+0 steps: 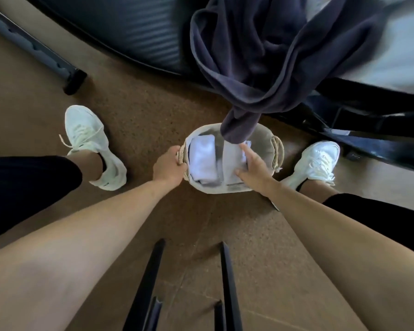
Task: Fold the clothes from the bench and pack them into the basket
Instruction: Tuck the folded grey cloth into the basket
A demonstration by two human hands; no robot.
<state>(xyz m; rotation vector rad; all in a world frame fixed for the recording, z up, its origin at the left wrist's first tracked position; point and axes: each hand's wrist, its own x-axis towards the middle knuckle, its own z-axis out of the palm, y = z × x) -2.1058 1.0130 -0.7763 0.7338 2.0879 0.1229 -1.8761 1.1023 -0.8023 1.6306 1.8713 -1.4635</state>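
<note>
A: Where's the oval fabric basket [215,188]?
B: On the speckled floor [141,115]; left hand [169,167] curls round its rope handle [181,156], right hand [253,166] presses straight fingers [245,149] on folded white clothes [203,161] inside, navy fleece [261,56] drooping in

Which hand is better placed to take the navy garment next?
Probably right. The right hand lies open on the folded white clothes, close under the hanging navy garment; the left hand grips the basket by its rope handle.
</note>
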